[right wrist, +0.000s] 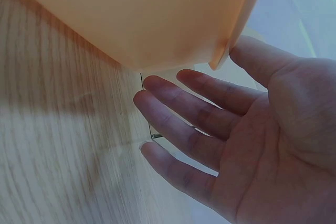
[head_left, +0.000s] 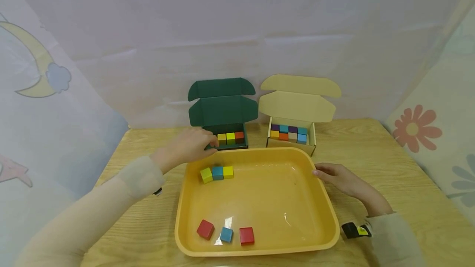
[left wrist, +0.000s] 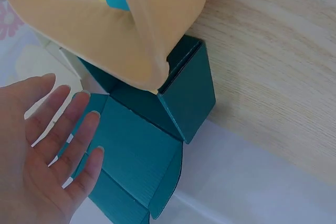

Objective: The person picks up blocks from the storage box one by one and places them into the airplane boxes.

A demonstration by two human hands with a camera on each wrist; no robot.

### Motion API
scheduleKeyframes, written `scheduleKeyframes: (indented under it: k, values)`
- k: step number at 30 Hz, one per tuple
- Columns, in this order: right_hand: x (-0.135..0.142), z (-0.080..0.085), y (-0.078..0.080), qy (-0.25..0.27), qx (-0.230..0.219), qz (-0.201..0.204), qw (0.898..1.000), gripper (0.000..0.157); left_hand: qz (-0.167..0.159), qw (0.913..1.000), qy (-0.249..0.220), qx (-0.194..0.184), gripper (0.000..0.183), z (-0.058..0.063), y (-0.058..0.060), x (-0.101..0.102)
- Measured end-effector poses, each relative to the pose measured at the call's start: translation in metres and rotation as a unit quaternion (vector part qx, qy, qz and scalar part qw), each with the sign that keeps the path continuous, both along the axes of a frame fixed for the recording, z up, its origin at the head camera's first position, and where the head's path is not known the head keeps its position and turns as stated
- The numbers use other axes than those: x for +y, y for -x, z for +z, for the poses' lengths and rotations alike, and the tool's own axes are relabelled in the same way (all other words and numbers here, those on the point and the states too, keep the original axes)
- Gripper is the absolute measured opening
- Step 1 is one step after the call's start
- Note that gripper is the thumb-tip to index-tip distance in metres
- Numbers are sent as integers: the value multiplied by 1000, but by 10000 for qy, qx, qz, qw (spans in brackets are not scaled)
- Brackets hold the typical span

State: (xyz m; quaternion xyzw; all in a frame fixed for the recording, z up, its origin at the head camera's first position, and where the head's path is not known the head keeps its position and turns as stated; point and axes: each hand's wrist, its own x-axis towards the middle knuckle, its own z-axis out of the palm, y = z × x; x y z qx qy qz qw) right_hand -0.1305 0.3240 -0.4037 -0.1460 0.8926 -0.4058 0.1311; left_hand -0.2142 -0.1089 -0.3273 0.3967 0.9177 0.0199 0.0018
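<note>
My left hand hovers over the front left of the green box, its fingers spread and holding nothing in the left wrist view. Yellow and red cubes line that box; the hand hides its left part. At the right rim of the yellow tray is my right hand. Its thumb touches the rim, while the other fingers extend loosely beside the outer wall. Inside the tray, a blue cube lies between two yellow cubes, and a smaller-looking blue cube between two red cubes.
Right of the green box stands a cream box, lid raised, with two rows of coloured cubes in it. Both boxes sit close behind the tray on the wooden table. A pale cloth backdrop rises behind.
</note>
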Motion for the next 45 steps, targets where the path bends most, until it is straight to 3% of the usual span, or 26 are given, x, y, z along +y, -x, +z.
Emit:
scheduleKeyframes:
  k: [11, 22, 34, 45]
  values:
    - [0, 2, -1, 22, 28, 20, 10000, 50, -134, 9990, 405, -160, 23, -10, -15, -1]
    - [-1, 1, -1, -10, 42, 2, 10000, 50, -430, 9929, 1084, 228, 30, -21, -33, 5]
    - [-1, 1, -2, 5, 63, 12, 10000, 50, 102, 9833, 1715, 596, 21, -34, -45, 12]
    - [0, 0, 0, 119, 22, 62, 9999, 49, 532, 9805, 1891, 72, 16, -44, -41, 15]
